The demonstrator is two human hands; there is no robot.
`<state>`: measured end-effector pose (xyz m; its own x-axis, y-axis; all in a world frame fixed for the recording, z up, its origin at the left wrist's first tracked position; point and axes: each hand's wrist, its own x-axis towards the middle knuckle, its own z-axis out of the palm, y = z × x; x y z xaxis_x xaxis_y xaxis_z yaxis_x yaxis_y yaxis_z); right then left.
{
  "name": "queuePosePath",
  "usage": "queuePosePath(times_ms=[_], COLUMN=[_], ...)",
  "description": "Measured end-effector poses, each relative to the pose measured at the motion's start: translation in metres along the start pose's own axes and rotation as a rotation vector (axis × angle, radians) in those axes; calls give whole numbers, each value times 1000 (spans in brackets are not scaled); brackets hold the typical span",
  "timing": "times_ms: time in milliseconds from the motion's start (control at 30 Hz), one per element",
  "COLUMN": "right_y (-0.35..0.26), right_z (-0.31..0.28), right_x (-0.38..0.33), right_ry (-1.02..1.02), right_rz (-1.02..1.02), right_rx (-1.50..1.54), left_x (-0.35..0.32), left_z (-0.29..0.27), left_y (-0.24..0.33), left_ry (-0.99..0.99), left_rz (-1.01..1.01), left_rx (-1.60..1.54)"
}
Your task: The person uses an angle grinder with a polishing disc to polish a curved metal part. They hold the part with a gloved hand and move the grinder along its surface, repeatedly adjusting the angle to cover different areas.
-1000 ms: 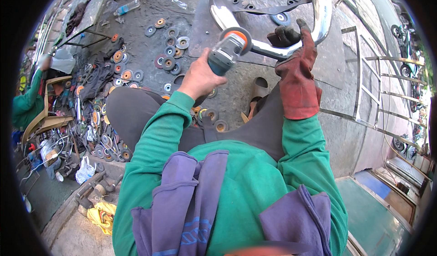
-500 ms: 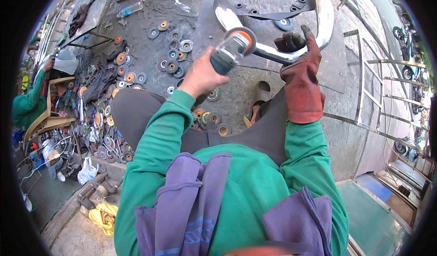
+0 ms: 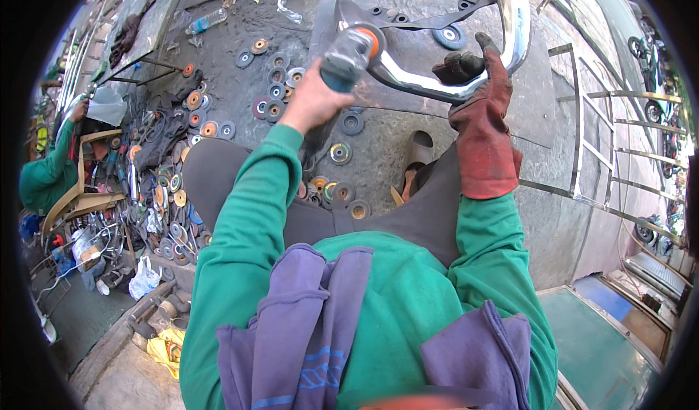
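My bare left hand (image 3: 313, 103) is wrapped round an angle grinder (image 3: 344, 62) with an orange-centred disc (image 3: 369, 40). The disc overlaps the left arm of a curved, shiny metal frame (image 3: 422, 87); whether they touch I cannot tell. A dark bracket strip with holes (image 3: 437, 21) spans the frame's far side. In a red work glove with darkened fingers, my right hand (image 3: 483, 115) grips the frame's near right bend, forefinger pointing away along it and thumb toward the inside.
A flat metal sheet (image 3: 408, 122) lies under the frame, with a blue-grey disc (image 3: 450, 36) on it. Several used grinding discs (image 3: 274, 109) litter the ground at left. A ladder-like metal frame (image 3: 580, 129) stands at right. Another person in a green sleeve (image 3: 54, 164) is at far left.
My left hand has carried the grinder left and away, toward the frame's left end. The frame has tilted and shifted slightly left. My right hand keeps its hold almost in place.
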<state>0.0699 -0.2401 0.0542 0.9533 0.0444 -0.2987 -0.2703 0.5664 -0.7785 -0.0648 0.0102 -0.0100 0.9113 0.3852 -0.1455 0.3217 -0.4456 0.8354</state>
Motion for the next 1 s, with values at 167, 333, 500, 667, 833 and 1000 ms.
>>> queuePosePath(times_ms=[167,333,500,667,833,1000], right_y=[-4,-6,-9,-8,-5,-4], right_z=[2,-3,-2,-1,-4,-6], right_x=[-3,-2,-2,-4,-1,3], right_ry=[-65,5,-98,-73,-94,-98], right_rz=[-32,-28,-31,3,-61,13], right_rx=[-14,-44,-23,-32,-70,-32], left_x=[-32,2,34,2,-18,35], left_z=[7,-5,-16,-5,-6,-14], left_y=[0,-13,-13,1,4,-11], left_ry=[-153,-64,34,-35,-209,-10], left_rz=[18,1,-124,-16,5,-44], left_rx=[54,-2,-46,30,135,72])
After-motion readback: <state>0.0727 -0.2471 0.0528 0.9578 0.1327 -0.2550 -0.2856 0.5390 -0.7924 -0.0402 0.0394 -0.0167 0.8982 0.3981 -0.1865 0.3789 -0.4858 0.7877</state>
